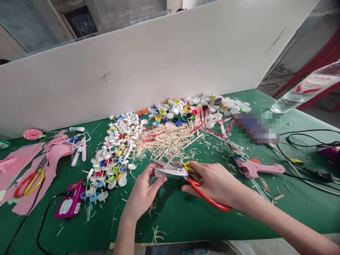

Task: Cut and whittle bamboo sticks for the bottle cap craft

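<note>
My right hand (209, 179) grips a pair of scissors (172, 171) with red and yellow handles, their blades parted and pointing left. Between the fingers and thumb of my left hand (146, 191) is a pale bottle cap (159, 173), partly hidden by the blades. A thin wooden stick (175, 153) slants up from the cap and passes by the blades. Just beyond my hands lies a heap of loose thin sticks (170, 140). Left of it spread several caps with sticks through them (117, 148).
Loose colourful caps (175, 109) line a white board (148, 67). On the right are a pink glue gun (252, 168), black cables (300, 173) and a water bottle (300, 90). Another pair of scissors (29, 182), pink paper (57, 152) and a purple box (70, 202) lie left.
</note>
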`<state>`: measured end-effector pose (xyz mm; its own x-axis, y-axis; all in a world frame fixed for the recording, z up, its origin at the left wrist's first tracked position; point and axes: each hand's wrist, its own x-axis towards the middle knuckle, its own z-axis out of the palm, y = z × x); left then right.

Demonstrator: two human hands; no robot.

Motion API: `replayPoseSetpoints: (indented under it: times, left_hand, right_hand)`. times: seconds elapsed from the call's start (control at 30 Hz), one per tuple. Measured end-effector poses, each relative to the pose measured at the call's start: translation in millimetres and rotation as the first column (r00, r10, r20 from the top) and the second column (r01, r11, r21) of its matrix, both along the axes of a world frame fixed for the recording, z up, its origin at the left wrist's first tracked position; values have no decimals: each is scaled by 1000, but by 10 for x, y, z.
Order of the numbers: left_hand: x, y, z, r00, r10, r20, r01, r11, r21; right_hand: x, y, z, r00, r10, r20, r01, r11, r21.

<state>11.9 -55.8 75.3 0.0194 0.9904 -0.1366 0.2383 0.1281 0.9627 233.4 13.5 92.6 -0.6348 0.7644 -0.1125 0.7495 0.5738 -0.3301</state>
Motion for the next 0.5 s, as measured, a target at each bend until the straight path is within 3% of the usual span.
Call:
replayPoseSetpoints:
  times: [0.2, 0.5]
  left_hand:
    - [-60, 13, -29, 978, -94, 189, 104, 994, -41]
    - [-118, 7, -121, 970, -155, 188, 170, 983, -71]
  right_hand:
    - [24, -31, 20, 998, 23, -53, -25, 999, -29]
    - [15, -44, -26, 999, 34, -36, -34, 999, -22]
